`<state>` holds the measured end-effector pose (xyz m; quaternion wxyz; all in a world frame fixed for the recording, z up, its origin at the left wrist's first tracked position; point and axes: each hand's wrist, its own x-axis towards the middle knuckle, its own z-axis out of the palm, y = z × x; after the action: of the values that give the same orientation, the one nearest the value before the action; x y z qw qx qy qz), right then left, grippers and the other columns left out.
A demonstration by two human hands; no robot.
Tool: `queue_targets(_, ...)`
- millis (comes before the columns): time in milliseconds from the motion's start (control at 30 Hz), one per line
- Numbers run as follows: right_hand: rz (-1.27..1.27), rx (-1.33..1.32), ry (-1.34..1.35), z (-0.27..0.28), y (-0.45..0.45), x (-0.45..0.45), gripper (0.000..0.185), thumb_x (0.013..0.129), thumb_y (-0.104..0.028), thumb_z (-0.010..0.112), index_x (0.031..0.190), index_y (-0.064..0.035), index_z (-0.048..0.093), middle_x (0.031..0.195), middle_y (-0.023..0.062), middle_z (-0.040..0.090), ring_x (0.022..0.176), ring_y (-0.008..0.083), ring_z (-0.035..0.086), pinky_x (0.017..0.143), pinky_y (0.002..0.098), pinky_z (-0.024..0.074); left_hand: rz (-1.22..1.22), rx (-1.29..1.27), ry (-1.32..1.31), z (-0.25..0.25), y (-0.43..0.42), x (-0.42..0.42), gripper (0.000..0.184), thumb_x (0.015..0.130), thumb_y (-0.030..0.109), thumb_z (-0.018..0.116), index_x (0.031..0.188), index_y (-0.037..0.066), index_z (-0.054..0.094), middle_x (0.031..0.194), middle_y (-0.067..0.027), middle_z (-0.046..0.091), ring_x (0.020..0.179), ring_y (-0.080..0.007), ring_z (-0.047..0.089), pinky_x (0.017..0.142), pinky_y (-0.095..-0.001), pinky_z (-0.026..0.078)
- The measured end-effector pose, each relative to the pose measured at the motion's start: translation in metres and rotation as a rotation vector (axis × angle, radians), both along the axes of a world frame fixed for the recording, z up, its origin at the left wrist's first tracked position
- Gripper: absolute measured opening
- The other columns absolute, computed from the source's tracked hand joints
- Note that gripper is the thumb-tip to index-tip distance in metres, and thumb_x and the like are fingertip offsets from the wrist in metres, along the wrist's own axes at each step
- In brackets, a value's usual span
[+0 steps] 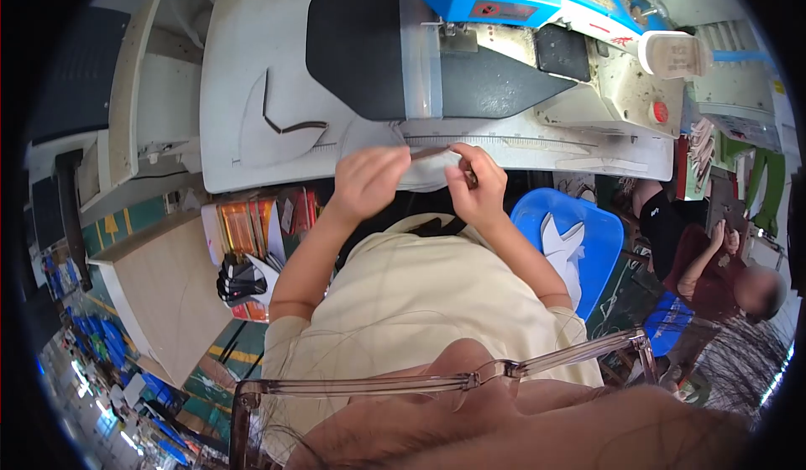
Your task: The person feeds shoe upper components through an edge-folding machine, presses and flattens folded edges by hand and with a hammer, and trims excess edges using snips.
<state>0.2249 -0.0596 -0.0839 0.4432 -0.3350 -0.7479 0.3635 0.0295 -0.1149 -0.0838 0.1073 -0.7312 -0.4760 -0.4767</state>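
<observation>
A narrow dark brown strip is stretched between my two hands at the table's front edge. My left hand is closed on its left end, slightly blurred. My right hand pinches the other end between thumb and fingers, and more brown material shows within its curled fingers. Just behind the hands, a printed ruler scale runs along the tabletop. Another brown strip, bent at an angle, lies on the white table to the left, beside a faint curved outline. What the strip is made for I cannot tell.
A blue and white sewing machine with dark plates stands on the white table. A blue bin holding white pieces is at my right. Left sits a box. Another person works at far right.
</observation>
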Motion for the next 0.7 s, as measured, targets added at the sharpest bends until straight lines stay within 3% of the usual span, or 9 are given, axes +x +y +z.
queue_targets(67,0.046,0.001,0.118,0.041,0.007,-0.009,0.035,0.075,0.004,0.071,0.109,0.0031,0.064,0.086,0.0116,0.065,0.060,0.0115,0.054,0.054,0.0229,0.0445,-0.013,0.030,-0.061,0.035,0.005,0.010,0.021,0.075,-0.006,0.071,0.093,0.002,0.068,0.089,-0.0114,0.071,0.075,-0.0239,0.071,0.061,-0.0296,0.057)
queue_targets(133,0.021,0.050,0.092,0.064,0.017,-0.012,0.027,0.078,0.006,0.071,0.104,0.0026,0.065,0.084,0.0097,0.066,0.060,0.0124,0.055,0.055,0.0243,0.0451,-0.023,-0.035,-0.314,0.056,0.016,0.017,0.029,0.075,-0.007,0.070,0.102,0.001,0.066,0.090,-0.0114,0.071,0.074,-0.0256,0.071,0.060,-0.0287,0.057)
queue_targets(167,-0.028,0.074,0.100,0.074,0.024,-0.016,0.023,0.079,0.006,0.071,0.100,0.0021,0.065,0.080,0.0091,0.065,0.060,0.0123,0.055,0.055,0.0247,0.0451,-0.024,-0.026,-0.315,0.064,0.026,0.019,0.029,0.075,-0.007,0.070,0.102,0.001,0.066,0.090,-0.0114,0.071,0.074,-0.0256,0.071,0.060,-0.0287,0.057)
queue_targets(233,-0.104,0.057,0.053,0.098,0.042,-0.029,0.012,0.083,0.004,0.069,0.092,0.0001,0.063,0.071,0.0093,0.062,0.059,0.0156,0.057,0.055,0.0265,0.0461,0.091,-0.017,-0.245,0.076,0.052,0.020,0.036,0.077,-0.004,0.070,0.112,0.001,0.063,0.102,-0.0127,0.068,0.089,-0.0286,0.068,0.072,-0.0345,0.056)
queue_targets(267,-0.123,0.018,-0.025,0.099,0.053,-0.034,0.009,0.084,0.000,0.068,0.092,-0.0003,0.063,0.074,0.0138,0.063,0.061,0.0251,0.062,0.059,0.0314,0.0490,0.089,-0.007,-0.246,0.081,0.058,0.023,0.036,0.077,-0.004,0.070,0.112,0.001,0.063,0.102,-0.0127,0.068,0.089,-0.0286,0.068,0.072,-0.0345,0.056)
queue_targets(367,-0.152,0.000,-0.228,0.095,0.079,-0.046,0.013,0.082,-0.006,0.064,0.094,-0.0005,0.064,0.082,0.0200,0.067,0.076,0.0377,0.066,0.067,0.0420,0.0518,0.256,-0.342,-0.031,0.081,0.071,0.029,0.036,0.083,0.007,0.065,0.117,0.000,0.061,0.125,-0.0132,0.056,0.118,-0.0327,0.050,0.101,-0.0463,0.037)
queue_targets(467,-0.218,0.140,-0.463,0.094,0.085,-0.055,0.018,0.086,-0.008,0.063,0.101,0.0005,0.068,0.084,0.0213,0.068,0.075,0.0349,0.068,0.069,0.0385,0.0526,0.313,-0.420,0.099,0.078,0.074,0.030,0.037,0.080,0.008,0.065,0.116,0.000,0.062,0.124,-0.0131,0.057,0.117,-0.0320,0.051,0.099,-0.0459,0.038)
queue_targets(500,-0.225,0.119,-0.490,0.094,0.086,-0.058,0.021,0.084,-0.007,0.061,0.102,-0.0007,0.069,0.090,0.0214,0.069,0.083,0.0385,0.067,0.074,0.0427,0.0532,0.338,-0.386,0.160,0.077,0.077,0.028,0.034,0.077,0.010,0.065,0.110,0.001,0.063,0.117,-0.0112,0.059,0.113,-0.0293,0.051,0.096,-0.0448,0.038)
queue_targets(700,-0.248,0.137,-0.590,0.102,0.091,-0.071,0.024,0.079,-0.003,0.058,0.100,-0.0022,0.070,0.096,0.0187,0.069,0.085,0.0376,0.067,0.076,0.0433,0.0539,0.346,-0.384,0.167,0.080,0.086,0.021,0.024,0.075,0.009,0.066,0.099,0.002,0.066,0.114,-0.0106,0.059,0.112,-0.0290,0.050,0.094,-0.0475,0.038)
